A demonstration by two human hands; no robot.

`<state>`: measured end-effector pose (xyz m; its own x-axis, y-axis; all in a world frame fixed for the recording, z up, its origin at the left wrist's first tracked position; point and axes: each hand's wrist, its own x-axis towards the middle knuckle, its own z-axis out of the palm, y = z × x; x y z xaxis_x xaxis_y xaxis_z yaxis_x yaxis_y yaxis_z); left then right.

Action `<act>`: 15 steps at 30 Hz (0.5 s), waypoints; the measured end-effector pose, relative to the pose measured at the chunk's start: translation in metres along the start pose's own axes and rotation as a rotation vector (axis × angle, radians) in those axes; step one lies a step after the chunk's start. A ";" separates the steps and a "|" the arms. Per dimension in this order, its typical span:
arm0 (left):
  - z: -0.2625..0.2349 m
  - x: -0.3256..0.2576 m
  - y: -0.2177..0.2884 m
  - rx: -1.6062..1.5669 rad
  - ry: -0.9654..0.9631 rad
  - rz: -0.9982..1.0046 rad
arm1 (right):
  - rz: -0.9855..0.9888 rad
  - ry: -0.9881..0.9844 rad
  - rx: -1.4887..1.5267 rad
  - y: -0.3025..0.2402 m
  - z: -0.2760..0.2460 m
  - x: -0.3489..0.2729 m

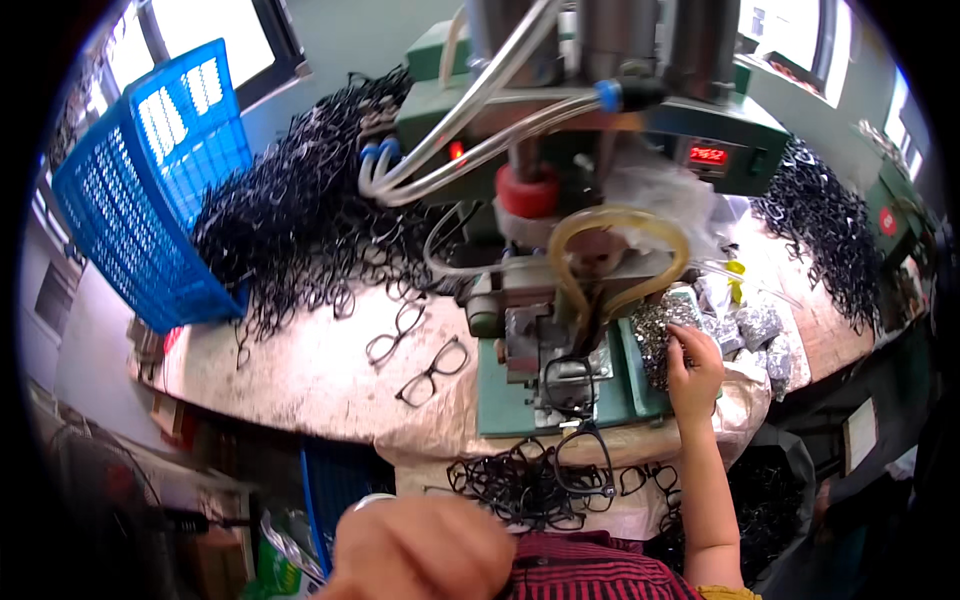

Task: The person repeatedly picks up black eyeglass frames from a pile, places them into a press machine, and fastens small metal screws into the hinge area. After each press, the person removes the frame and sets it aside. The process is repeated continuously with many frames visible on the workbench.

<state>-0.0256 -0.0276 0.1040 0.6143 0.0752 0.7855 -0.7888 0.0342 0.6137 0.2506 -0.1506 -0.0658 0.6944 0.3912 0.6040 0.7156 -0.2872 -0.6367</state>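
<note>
My right hand (694, 372) reaches over a tray of small shiny metal parts (652, 335) to the right of the green press machine (490, 395). Its fingertips are pinched together at the parts; whatever is between them is too small to make out. Large and close at the lower edge, my left hand (425, 550) is curled into a fist, its inside hidden. A dark eyeglass frame (606, 461) hangs at the front of the press, below its metal fixture (570, 378). Several more eyeglass frames (520, 485) are heaped beneath it, near my lap.
Two glasses frames (433, 372) lie on the worktable (300, 360). Behind them rises a big pile of black frames (300, 180) beside a tilted blue basket (150, 190). Another pile (820, 230) stands at right. Bags of metal parts (758, 325) lie beyond my right hand.
</note>
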 end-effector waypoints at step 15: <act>-0.227 -0.158 -0.034 1.959 0.117 -0.938 | 0.329 -0.090 0.437 -0.016 0.010 0.005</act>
<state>-0.1002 0.1855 -0.0594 0.6397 0.6947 0.3289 0.7230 -0.6891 0.0493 0.2420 -0.1350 -0.0577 0.8532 0.4207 0.3082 0.3506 -0.0253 -0.9362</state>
